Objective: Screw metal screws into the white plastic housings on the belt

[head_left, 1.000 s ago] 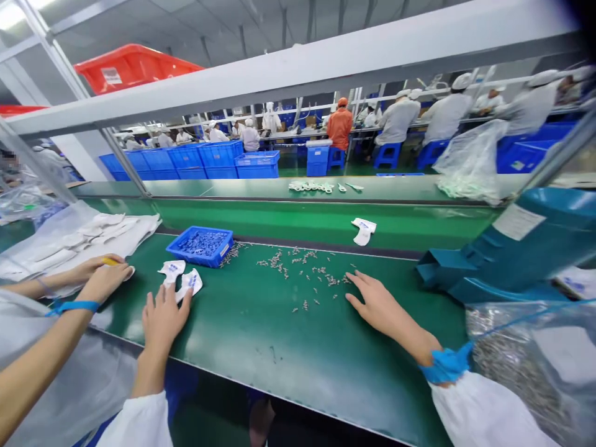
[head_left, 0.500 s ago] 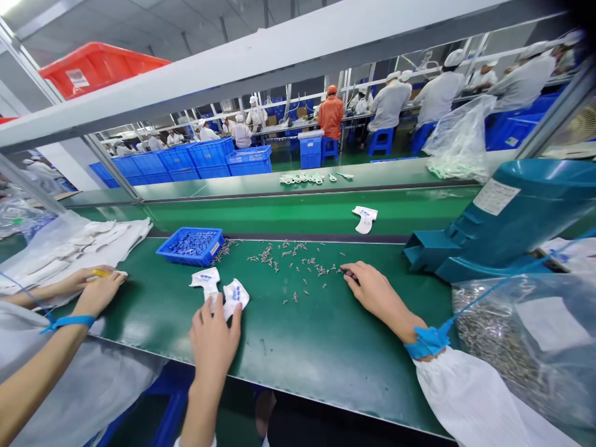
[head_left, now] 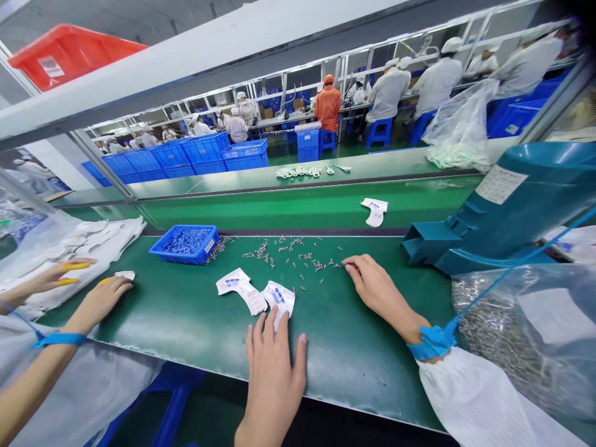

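Note:
My left hand [head_left: 274, 382] reaches in from the belt's near edge, fingers spread, fingertips on the lower edge of a white printed packet [head_left: 279, 300]. A second white packet [head_left: 237, 288] lies touching it on the left. My right hand [head_left: 379, 292], with a blue cuff [head_left: 433, 341] at the wrist, rests on the green belt [head_left: 354, 347]. Its fingertips are beside scattered small metal parts [head_left: 291, 257]. Further left, a co-worker's hand [head_left: 97, 304] with yellow fingertips lies on a white packet [head_left: 123, 275], and another co-worker's hand [head_left: 49, 277] is beyond it.
A blue crate [head_left: 184, 243] of small blue parts stands on the belt's far side. To the right are a teal hopper [head_left: 512, 211] and a clear bag of metal parts [head_left: 512, 329]. A plastic sheet with white packets [head_left: 79, 248] lies left; another belt runs behind.
The two white packets have slid rightward and nearer, along with my left hand. My right hand stays at the edge of the metal parts. The whole view has swung as my head turned.

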Demonstrator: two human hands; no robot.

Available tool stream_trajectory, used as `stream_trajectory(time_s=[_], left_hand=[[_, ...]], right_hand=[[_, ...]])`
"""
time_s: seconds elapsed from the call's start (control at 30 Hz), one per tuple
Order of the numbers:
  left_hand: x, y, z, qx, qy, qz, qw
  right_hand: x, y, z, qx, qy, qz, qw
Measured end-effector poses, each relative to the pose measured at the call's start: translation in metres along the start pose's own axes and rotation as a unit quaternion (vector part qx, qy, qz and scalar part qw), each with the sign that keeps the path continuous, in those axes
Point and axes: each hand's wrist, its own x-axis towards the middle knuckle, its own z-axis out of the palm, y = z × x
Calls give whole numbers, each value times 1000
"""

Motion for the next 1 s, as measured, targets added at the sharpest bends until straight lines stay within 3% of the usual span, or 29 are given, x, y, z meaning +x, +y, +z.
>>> stream_trajectory(time_s=[0.17,0.4,0.5,0.63,0.77,1.0], left_hand=[[-4,15,-12,-46,-66,29,996],[-6,62,1,-105,-106,102,984],[20,52,-2,-102,-96,77,987],[77,14,-10,-1,-90,9,996],[114,-6,-10,7,-146,54,988],[146,1,-4,-103,-187,131,968]], right_hand=[[1,-6,1,68,-30,-4,997],[0,-7,1,92,-38,-11,995],[-1,-5,0,71,-34,-26,997],[-2,-4,1,41,-5,-15,999],[-2,-5,1,56,5,-10,998],[1,-9,-1,122,21,-4,992]])
